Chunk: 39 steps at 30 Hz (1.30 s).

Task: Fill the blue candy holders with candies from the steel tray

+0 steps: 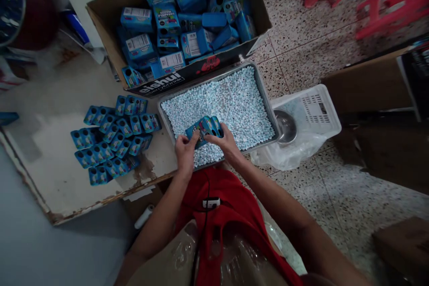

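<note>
Between my two hands are a few small blue printed candy boxes point(203, 130), held together over a metal tray point(272, 118) of pale blue and white candies point(231, 98). My left hand point(187, 149) grips their left end, thumb on top. At their right end, my right hand point(226, 142) closes on them with thumb and fingers. On the table to the left stand several more blue boxes point(115, 140) in tight rows, dark round openings showing on their faces. Behind the tray, a large cardboard carton point(110, 60) holds a loose heap of blue boxes point(167, 22).
A white plastic crate point(330, 111) with a metal bowl point(284, 126) and clear plastic bag point(284, 156) is right of the tray. Red plastic stools point(395, 4) stand on the speckled floor. The worn table edge point(100, 205) runs along the front left; cardboard boxes point(368, 94) lie right.
</note>
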Available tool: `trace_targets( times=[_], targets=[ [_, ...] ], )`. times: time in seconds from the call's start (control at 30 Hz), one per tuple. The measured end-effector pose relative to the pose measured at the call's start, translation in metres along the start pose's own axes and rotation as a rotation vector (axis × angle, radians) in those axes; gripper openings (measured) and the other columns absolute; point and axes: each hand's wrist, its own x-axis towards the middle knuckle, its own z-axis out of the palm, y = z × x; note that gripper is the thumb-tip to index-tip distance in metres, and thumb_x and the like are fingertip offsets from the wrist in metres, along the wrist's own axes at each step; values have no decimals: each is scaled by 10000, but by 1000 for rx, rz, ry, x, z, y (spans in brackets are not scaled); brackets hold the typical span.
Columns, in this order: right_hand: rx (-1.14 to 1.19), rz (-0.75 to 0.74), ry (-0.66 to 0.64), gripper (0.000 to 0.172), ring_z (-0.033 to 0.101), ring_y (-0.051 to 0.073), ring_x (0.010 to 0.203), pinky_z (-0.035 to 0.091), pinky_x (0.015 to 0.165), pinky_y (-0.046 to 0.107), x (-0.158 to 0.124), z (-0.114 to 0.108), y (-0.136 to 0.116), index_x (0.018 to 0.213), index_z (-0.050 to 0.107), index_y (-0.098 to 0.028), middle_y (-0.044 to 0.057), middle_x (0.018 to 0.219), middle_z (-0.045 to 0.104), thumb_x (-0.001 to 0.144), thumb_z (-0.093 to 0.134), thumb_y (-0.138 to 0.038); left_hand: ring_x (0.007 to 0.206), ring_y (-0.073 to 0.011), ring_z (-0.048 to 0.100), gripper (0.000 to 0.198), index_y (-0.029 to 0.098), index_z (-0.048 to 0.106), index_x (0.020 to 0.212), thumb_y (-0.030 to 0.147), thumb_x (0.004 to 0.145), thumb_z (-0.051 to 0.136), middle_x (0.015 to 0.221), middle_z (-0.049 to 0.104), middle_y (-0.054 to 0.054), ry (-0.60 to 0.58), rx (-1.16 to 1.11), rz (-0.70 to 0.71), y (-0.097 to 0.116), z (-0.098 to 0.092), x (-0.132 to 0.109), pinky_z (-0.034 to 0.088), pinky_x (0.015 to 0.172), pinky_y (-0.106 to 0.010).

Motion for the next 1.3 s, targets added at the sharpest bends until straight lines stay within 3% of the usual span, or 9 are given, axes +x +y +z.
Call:
trace_targets(
  times=[0.13,0.2,0.27,0.37,0.53,0.7,0.9,1.1,1.3],
  targets=[
    [-221,4,-291,561,539,191,870,432,778,304,6,-16,-5,975,625,-221,-32,882,607,552,875,-492,1051,-247,654,1059,227,650,1118,295,164,1103,1080,673,-29,-413,97,95,28,-34,35,521,937,-312],
    [-254,20,-433,571,540,187,875,437,776,303,8,-18,-4,1005,606,-220,-32,903,593,593,851,-530,1127,-311,686,1147,223,660,1246,285,189,1100,1186,718,-75,-787,107,-12,36,-45,42,545,968,-355],
    [-342,14,-551,582,542,183,853,444,750,302,16,-16,-4,1009,580,-227,-33,895,582,648,834,-606,1058,-319,719,983,198,690,1233,377,352,1090,1148,759,-84,-980,118,-171,36,-52,39,572,903,-369],
    [-645,-174,-700,677,586,224,875,495,763,352,47,-15,-11,1014,617,-225,23,953,648,675,849,-763,1003,-294,741,809,187,721,1183,397,478,1058,1100,791,-66,-864,80,-225,21,-59,32,593,873,-368],
    [-1056,-814,-421,673,469,386,1462,411,1199,600,153,-8,-26,1398,635,-232,160,1526,591,1025,454,-762,948,-277,773,661,209,765,1050,399,477,1035,1034,828,-45,-287,-180,-213,-19,-73,37,645,895,-409],
    [-1324,-881,-469,533,324,406,1600,292,1270,647,212,4,2,1570,530,-235,129,1681,473,1116,388,-474,959,-301,799,695,219,779,1070,308,431,1040,1037,844,-47,-361,-266,-408,-56,-79,17,669,891,-427],
    [-1399,-543,-83,443,500,413,1384,434,1137,591,167,-1,24,1439,635,-151,201,1488,609,1082,457,-344,975,-271,803,820,232,766,1198,352,434,1039,1068,846,-54,-303,-340,-393,-75,-57,-7,665,914,-386],
    [-1218,-594,-332,383,616,294,1263,485,1140,484,110,-68,22,1403,699,-282,95,1352,731,1114,475,-395,846,-253,801,704,209,782,1033,249,378,1036,972,848,-37,-426,-276,-428,-59,-43,10,680,785,-352],
    [-1104,-418,525,484,485,344,1480,413,1240,614,75,-170,81,1494,585,-197,200,1561,546,1068,495,-407,800,-222,791,606,214,799,978,241,416,1022,934,844,-19,-423,-227,-409,-50,-46,24,678,726,-306]
  ],
)
